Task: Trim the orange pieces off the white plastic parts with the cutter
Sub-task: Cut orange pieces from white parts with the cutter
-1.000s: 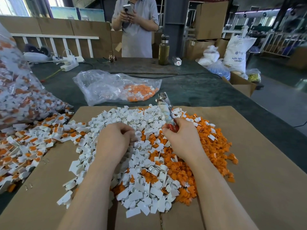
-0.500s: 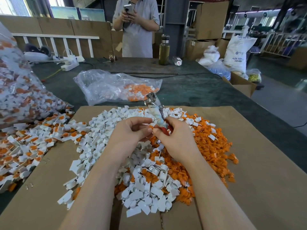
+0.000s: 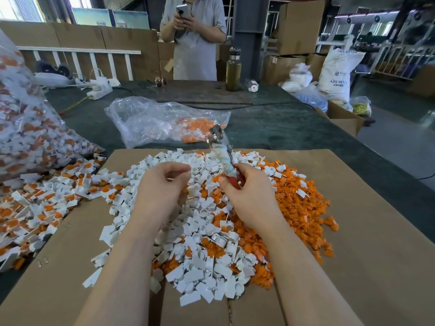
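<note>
Trimming light, stiff parts

Our right hand (image 3: 249,191) clamps the cutter (image 3: 223,156) by its red handles; our left hand (image 3: 162,184) pinches a thin white sliver.

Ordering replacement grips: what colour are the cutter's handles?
Red, on the cutter in the right hand; head view.

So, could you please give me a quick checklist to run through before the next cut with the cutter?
1. Cutter in hand: ok, the right hand grips its red handles, head pointing up and away.
2. Part ready to trim: cannot tell, the left hand is curled, with only a thin white sliver showing at its fingers.
3. Left fingers away from the cutter head: ok, the hand is apart from it.
4. Untrimmed stock within reach: ok, white-and-orange parts lie at the left.
5. Room for scraps: ok, the orange pile sits under the right hand.
</note>
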`<state>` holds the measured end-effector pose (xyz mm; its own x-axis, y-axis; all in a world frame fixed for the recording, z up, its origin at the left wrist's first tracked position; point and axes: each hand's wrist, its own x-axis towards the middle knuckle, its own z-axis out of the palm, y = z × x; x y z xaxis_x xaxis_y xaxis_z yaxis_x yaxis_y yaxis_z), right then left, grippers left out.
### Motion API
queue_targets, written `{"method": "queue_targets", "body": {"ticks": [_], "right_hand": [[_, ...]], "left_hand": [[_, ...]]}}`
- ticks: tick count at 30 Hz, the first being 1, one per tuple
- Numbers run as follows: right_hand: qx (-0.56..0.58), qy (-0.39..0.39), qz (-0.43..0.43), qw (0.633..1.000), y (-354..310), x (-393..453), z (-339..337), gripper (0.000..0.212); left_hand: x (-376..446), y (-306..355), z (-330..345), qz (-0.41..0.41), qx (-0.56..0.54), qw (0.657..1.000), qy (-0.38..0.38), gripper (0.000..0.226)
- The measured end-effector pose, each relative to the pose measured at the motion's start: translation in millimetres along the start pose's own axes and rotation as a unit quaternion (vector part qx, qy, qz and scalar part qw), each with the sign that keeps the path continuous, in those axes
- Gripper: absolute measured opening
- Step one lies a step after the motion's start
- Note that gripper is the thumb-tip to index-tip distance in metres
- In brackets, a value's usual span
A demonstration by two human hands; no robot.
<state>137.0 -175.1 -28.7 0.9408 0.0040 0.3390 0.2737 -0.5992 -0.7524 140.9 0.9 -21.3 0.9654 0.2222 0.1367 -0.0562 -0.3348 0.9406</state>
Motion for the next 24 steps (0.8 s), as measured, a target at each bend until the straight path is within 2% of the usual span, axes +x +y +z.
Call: {"method": "queue_targets", "body": {"ticks": [2,4,7,11,16,20,22,24], "right_hand": [[0.004,0.012,0.009,1.0,0.8,0.6,-0.5,0.012],[0.006,0.019,0.014,1.0,1.4,1.0,-1.0,0.012],[-0.001,0.016,0.016,1.0,1.2,0.6,-0.7,0.013],[-0.007,0.014,0.013,1.0,0.5,0.2,-0.5,0.015],[-0.016,0.014,0.013,1.0,-0.1,0.4,-0.5,0.016],[-0.021,0.015,0.012,1.0,-0.1,0.3,-0.1,0.015],[-0.018,0.018,0.012,1.0,-0.2,0.2,-0.2,0.013],[-0.018,0.025,0.011,0.999,-0.6,0.1,-0.3,0.012]], "left_hand": [[3.1,-6.5,-3.3,-0.01,0.131,0.991,0.016,0.012],[4.1,-10.3,0.4,-0.037,0.223,0.974,-0.034,0.017],[3.6,-12.0,11.0,-0.002,0.307,0.95,-0.064,0.026],[4.3,-13.3,17.4,0.041,0.303,0.951,-0.045,0.028],[5.2,-13.4,20.2,0.029,0.252,0.967,-0.036,0.019],[4.5,-14.1,22.9,0.028,0.242,0.969,-0.031,0.02],[4.1,-11.3,23.5,0.028,0.19,0.981,-0.008,0.014],[3.3,-6.0,24.5,0.014,0.087,0.996,0.025,0.014]]}}
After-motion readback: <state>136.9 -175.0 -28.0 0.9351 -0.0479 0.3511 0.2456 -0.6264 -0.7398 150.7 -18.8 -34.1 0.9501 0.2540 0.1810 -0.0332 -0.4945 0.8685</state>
